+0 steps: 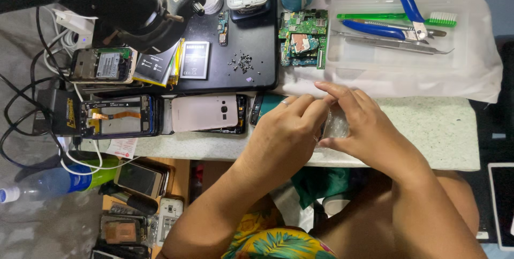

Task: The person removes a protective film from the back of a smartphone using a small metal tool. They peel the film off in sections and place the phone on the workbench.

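My left hand (pixel 286 130) and my right hand (pixel 364 128) meet over the front edge of a speckled white worktop (pixel 439 125). Together they grip a small clear plastic piece (pixel 336 125), pinched between the fingers of both hands. A ring sits on a finger of my left hand. Just left of my left hand lie a dark phone (pixel 262 106) and a pink phone back cover (pixel 204 112), which rests on another phone.
A black mat (pixel 251 39) holds a battery (pixel 194 60) and a pile of tiny screws (pixel 242 62). Green circuit boards (pixel 302 37) lie beside a clear tray (pixel 396 50) with blue pliers (pixel 401 7), tweezers and a green brush. Opened phones (pixel 120 115) and cables are at left.
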